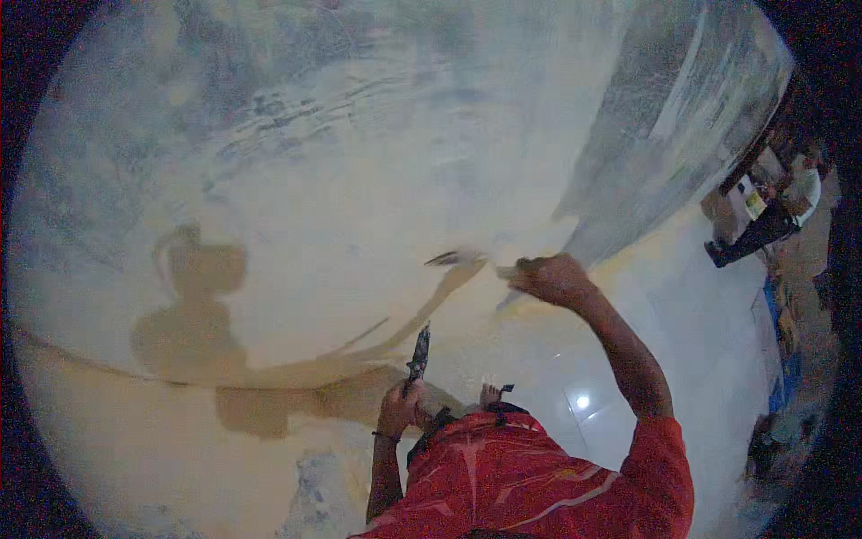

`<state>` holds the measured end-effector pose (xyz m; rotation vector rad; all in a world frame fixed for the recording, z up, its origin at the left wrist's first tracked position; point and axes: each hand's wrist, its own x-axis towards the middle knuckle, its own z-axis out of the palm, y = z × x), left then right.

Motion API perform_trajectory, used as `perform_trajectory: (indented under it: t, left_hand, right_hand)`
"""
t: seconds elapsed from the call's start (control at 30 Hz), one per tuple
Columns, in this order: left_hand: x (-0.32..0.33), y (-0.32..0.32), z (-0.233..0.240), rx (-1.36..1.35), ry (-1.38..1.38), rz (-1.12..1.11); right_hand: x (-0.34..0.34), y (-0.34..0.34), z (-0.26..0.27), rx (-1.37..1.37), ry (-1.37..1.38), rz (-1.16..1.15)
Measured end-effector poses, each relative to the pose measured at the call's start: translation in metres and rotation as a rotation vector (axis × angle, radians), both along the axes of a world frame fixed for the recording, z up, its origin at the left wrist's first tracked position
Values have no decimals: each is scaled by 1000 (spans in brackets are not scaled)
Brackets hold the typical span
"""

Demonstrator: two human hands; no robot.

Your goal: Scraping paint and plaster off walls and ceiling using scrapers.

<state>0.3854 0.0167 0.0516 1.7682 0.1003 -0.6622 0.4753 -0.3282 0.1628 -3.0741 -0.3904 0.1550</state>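
Observation:
My left hand (pixel 399 408) is closed around the handle of a dark, stained tool, probably a putty knife (pixel 419 354), its narrow end pointing up. My right hand (pixel 555 277) is raised against the wall (pixel 404 202), gripping a small tool (pixel 508 271), perhaps a scraper; blur and my fingers hide most of it. Pale cream filler or plaster coats the wall around this hand, with grey patches and streaks higher up. A small dark mark (pixel 448 258) lies just left of the right hand's tool. My shadow falls across the wall.
Glossy pale floor tiles (pixel 606 418) lie below and to the right, reflecting a lamp. A bare foot (pixel 491 394) shows beyond my red shirt. At the far right another person (pixel 774 215) appears low down, near blurred clutter and a blue strip (pixel 788 377).

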Motion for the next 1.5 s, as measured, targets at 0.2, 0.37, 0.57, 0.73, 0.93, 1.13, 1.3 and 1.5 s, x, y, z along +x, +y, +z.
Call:
perform_trajectory:
  t: [0.2,0.37,0.57,0.73,0.93,1.13,1.3,1.5]
  left_hand:
    - [-10,49,-6,137,80,173]
    - [12,78,-3,195,56,195]
    - [-27,96,8,246,-105,71]
    - [-27,108,33,207,-256,28]
    - [-47,109,50,123,-96,39]
    - [-46,99,35,161,-498,-10]
    - [-50,76,48,92,36,310]
    - [-36,90,55,136,-58,145]
  right_hand:
    - [-21,28,26,179,8,-163]
    - [-24,-2,54,268,-117,-460]
    - [-84,55,37,267,-119,-270]
    - [-117,69,85,248,-69,-399]
    - [-62,141,74,119,-48,7]
    - [-78,84,126,208,-67,-279]
    - [-73,33,117,171,-49,-369]
    - [-98,81,75,254,-79,-264]
